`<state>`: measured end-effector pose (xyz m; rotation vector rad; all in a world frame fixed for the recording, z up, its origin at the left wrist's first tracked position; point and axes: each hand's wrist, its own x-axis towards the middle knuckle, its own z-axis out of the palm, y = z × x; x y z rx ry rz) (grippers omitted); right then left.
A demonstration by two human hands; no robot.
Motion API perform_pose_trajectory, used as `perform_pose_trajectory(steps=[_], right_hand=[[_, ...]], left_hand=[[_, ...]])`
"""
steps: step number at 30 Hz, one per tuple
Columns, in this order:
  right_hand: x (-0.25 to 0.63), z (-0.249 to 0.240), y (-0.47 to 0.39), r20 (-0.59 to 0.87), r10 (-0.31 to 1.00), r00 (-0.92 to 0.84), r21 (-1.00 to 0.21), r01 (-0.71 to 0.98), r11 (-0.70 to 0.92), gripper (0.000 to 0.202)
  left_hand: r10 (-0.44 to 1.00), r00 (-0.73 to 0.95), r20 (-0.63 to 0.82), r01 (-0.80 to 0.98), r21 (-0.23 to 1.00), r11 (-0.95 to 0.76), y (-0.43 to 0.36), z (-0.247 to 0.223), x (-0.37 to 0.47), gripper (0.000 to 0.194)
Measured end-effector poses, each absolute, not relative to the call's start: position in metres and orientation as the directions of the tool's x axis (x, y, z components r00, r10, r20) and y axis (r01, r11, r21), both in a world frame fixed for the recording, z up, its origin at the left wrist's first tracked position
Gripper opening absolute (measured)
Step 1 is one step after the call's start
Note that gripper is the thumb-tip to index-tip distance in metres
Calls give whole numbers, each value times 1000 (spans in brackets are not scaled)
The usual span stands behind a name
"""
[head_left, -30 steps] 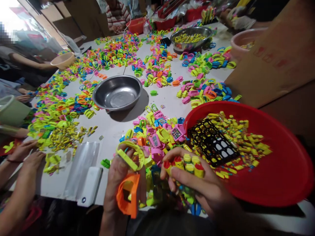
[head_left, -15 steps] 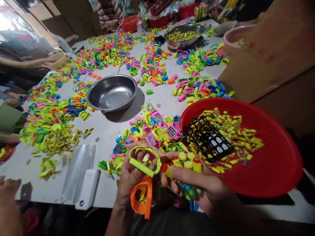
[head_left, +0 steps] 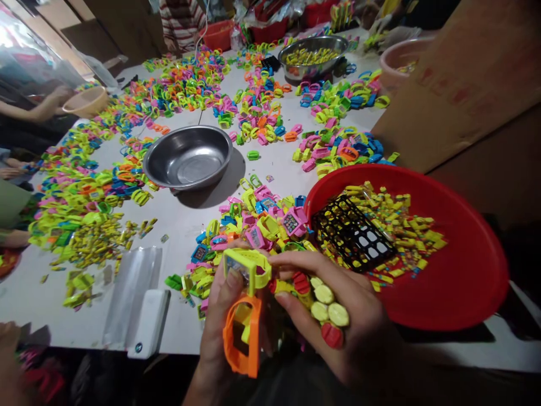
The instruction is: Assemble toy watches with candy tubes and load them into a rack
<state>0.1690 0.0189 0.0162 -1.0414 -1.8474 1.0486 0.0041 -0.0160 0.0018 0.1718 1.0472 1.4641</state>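
Observation:
My left hand [head_left: 214, 325] is closed round a yellow-green toy watch [head_left: 250, 266], the thumb pressed on its face. Below that, an orange toy watch [head_left: 255, 338] hangs in the same hand. Several small candy tubes [head_left: 324, 294] with yellow and red caps are bunched in my right hand [head_left: 359, 310], caps facing me. One tube in its fingers points at the yellow-green watch; whether they touch I cannot tell. Just beyond my hands lies a heap of colourful toy watches [head_left: 270, 225].
To the right, a red basin [head_left: 469, 270] holds many yellow tubes and a black grid tray [head_left: 353, 234]. A steel bowl [head_left: 188, 158] stands mid-table. Left of me lie a white device [head_left: 147, 324], clear plastic bags [head_left: 131, 293] and loose tubes [head_left: 97, 242]. A cardboard box [head_left: 448, 90] blocks the right; other people work around.
The yellow-green watch has turned so its face shows towards my thumb. My right hand has rotated, bringing the tube caps towards me, and one tube is now out towards the watch.

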Motion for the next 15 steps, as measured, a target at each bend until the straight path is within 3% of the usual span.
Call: perform_pose_trajectory(steps=[3, 7, 15], right_hand=[[170, 16, 19, 214, 895, -391, -906, 263, 332, 37], [171, 15, 19, 233, 892, -387, -904, 252, 345, 36], [172, 14, 26, 347, 859, -377, -864, 229, 449, 28]], left_hand=[[853, -215, -475, -696, 687, 207, -18, 4, 5, 62], [844, -246, -476, -660, 720, 214, -15, 12, 10, 48], [852, -327, -410, -490, 844, 218, -14, 29, 20, 45]])
